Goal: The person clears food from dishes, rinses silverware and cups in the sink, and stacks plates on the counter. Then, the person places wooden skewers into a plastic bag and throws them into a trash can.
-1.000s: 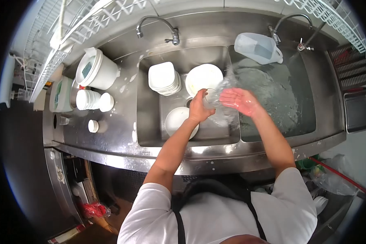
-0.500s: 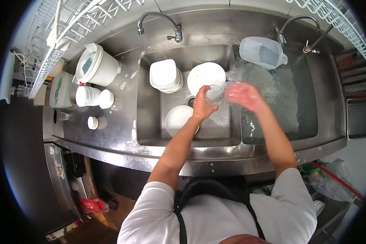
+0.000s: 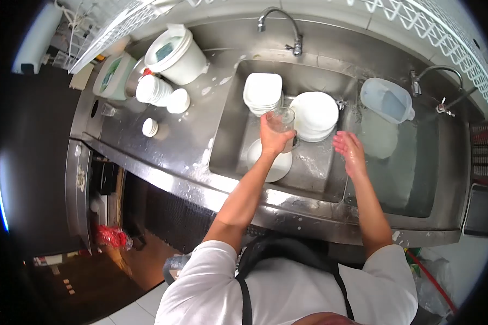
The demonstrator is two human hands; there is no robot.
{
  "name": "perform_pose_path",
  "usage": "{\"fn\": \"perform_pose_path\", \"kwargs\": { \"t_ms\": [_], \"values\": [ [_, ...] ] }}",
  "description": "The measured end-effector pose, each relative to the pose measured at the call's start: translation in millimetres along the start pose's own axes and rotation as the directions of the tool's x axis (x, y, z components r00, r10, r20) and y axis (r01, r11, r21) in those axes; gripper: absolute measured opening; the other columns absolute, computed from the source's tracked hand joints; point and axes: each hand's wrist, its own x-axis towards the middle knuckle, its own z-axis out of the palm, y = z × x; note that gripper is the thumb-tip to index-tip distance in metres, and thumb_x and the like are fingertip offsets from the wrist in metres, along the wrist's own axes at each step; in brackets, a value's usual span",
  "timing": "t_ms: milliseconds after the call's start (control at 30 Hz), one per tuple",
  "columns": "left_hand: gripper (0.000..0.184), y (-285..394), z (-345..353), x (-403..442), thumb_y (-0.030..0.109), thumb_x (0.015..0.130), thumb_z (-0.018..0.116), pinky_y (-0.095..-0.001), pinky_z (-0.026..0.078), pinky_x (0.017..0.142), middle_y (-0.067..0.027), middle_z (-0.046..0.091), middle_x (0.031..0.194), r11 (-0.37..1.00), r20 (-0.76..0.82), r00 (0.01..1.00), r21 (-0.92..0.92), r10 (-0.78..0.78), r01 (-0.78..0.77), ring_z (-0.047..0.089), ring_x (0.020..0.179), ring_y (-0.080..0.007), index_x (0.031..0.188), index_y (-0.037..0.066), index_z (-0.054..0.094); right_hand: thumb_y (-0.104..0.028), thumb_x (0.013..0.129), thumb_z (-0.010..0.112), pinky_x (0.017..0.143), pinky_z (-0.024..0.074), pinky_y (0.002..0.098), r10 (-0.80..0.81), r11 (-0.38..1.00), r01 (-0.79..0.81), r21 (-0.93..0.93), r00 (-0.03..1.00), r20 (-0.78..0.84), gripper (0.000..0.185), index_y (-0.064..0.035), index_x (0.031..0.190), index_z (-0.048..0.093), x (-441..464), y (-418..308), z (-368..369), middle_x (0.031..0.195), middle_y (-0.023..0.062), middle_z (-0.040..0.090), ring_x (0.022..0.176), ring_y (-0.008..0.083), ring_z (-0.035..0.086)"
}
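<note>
My left hand (image 3: 274, 138) is wrapped round a clear drinking glass (image 3: 283, 117), held over the left sink basin (image 3: 314, 170). Empty and slightly apart-fingered, my right hand (image 3: 350, 149) hovers near the divider between the basins. Behind the glass are a stack of square white dishes (image 3: 263, 91) and a stack of round white plates (image 3: 315, 112). Another white plate (image 3: 276, 166) lies below my left wrist, partly covered by it.
The right basin (image 3: 417, 184) holds water and a translucent plastic container (image 3: 386, 99). Two faucets (image 3: 297, 46) rise at the back. On the left counter stand a white bucket (image 3: 184, 62), stacked white cups (image 3: 156, 91) and a small glass (image 3: 108, 110). A wire rack (image 3: 417, 24) hangs above.
The view has turned toward the left. My left hand has carried the glass left, away from the right basin. My right hand has drawn away from the glass, and its fingers are now clearer.
</note>
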Motion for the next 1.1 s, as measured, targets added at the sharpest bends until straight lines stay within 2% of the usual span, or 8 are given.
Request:
{"fn": "perform_pose_path", "kwargs": {
  "t_ms": [233, 333, 367, 533, 800, 867, 933, 1100],
  "values": [
    [0.084, 60, -50, -45, 0.005, 0.06, 0.083, -0.0396, 0.048, 0.094, -0.0134, 0.046, 0.124, 0.803, 0.385, 0.923, -0.549, -0.005, 0.233, 0.052, 0.114, -0.0265, 0.128, 0.005, 0.035, -0.019, 0.076, 0.079, 0.086, 0.0486, 0.0317, -0.241, 0.801, 0.508, -0.316, 0.757, 0.607, 0.072, -0.0008, 0.135, 0.042, -25, 17, 96, 0.119, 0.0098, 0.057, 0.097, 0.016, 0.06],
    [0.095, 59, -78, -48, 0.018, 0.068, 0.084, -0.0411, 0.04, 0.103, -0.0154, 0.039, 0.139, 0.815, 0.371, 0.914, -0.573, 0.164, 0.087, 0.045, 0.124, -0.0277, 0.142, 0.005, 0.026, -0.016, 0.07, 0.081, 0.086, 0.0477, 0.0309, -0.217, 0.949, 0.306, -0.07, 0.801, 0.558, 0.081, -0.0025, 0.137, 0.037, -41, 10, 140, 0.118, 0.0075, 0.054, 0.099, 0.016, 0.057],
    [0.102, 65, -101, -49, 0.026, 0.076, 0.081, -0.0402, 0.03, 0.111, -0.0208, 0.027, 0.148, 0.877, 0.366, 0.918, -0.478, 0.152, 0.045, 0.029, 0.137, -0.0275, 0.15, 0.008, 0.012, -0.01, 0.067, 0.081, 0.086, 0.0473, 0.0319, -0.246, 0.947, 0.319, -0.043, 0.805, 0.539, 0.08, -0.0022, 0.134, 0.038, -47, 3, 151, 0.114, 0.0059, 0.054, 0.1, 0.0168, 0.056],
    [0.076, 72, -231, -75, 0.035, 0.093, 0.061, -0.0395, 0.036, 0.105, -0.0172, 0.041, 0.144, 0.912, 0.249, 0.958, -0.41, 0.144, -0.03, 0.043, 0.13, -0.0258, 0.151, 0.01, 0.018, -0.011, 0.063, 0.084, 0.086, 0.0475, 0.0324, -0.328, 0.896, 0.43, -0.11, 0.808, 0.49, 0.08, -0.003, 0.131, 0.041, -43, 7, 176, 0.113, 0.0066, 0.055, 0.099, 0.0156, 0.056],
    [0.052, -82, -393, -212, 0.016, 0.09, 0.066, -0.0308, 0.049, 0.088, -0.0109, 0.064, 0.112, 0.864, -0.096, 0.981, -0.494, -0.167, 0.099, 0.061, 0.102, -0.019, 0.135, 0.002, 0.043, -0.011, 0.065, 0.084, 0.084, 0.0484, 0.0322, -0.26, 0.947, 0.317, -0.047, 0.846, 0.465, 0.079, -0.0043, 0.131, 0.041, -51, 10, 227, 0.108, 0.0057, 0.058, 0.097, 0.0168, 0.057],
    [0.048, -178, -420, -255, 0.016, 0.089, 0.067, -0.0281, 0.05, 0.083, -0.0108, 0.065, 0.107, 0.872, -0.3, 0.902, -0.466, -0.312, 0.147, 0.062, 0.096, -0.0155, 0.13, 0.001, 0.047, -0.01, 0.066, 0.083, 0.085, 0.0482, 0.0326, -0.317, 0.925, 0.373, -0.074, 0.864, 0.393, 0.075, -0.0046, 0.129, 0.042, -56, 9, 237, 0.109, 0.0061, 0.058, 0.098, 0.0168, 0.057],
    [0.048, -222, -439, -307, 0.021, 0.086, 0.071, -0.0285, 0.049, 0.083, -0.0106, 0.067, 0.101, 0.929, -0.485, 0.793, -0.168, -0.37, 0.331, 0.061, 0.094, -0.0138, 0.124, 0.0, 0.051, -0.008, 0.067, 0.083, 0.085, 0.048, 0.0327, -0.41, 0.873, 0.472, -0.123, 0.847, 0.34, 0.073, -0.0052, 0.127, 0.043, -49, 12, 244, 0.11, 0.0062, 0.057, 0.099, 0.0169, 0.056],
    [0.056, -337, -456, -433, 0.039, 0.075, 0.079, -0.0371, 0.047, 0.092, -0.0164, 0.066, 0.11, 0.517, -0.494, 0.505, 0.126, -0.707, 0.847, 0.062, 0.106, -0.0287, 0.112, 0.0, 0.061, -0.003, 0.067, 0.08, 0.081, 0.0506, 0.0327, -0.509, 0.795, 0.589, -0.147, 0.779, 0.366, 0.073, -0.0052, 0.127, 0.038, -40, 15, 286, 0.107, 0.0083, 0.056, 0.1, 0.0201, 0.057]
  ]
}}
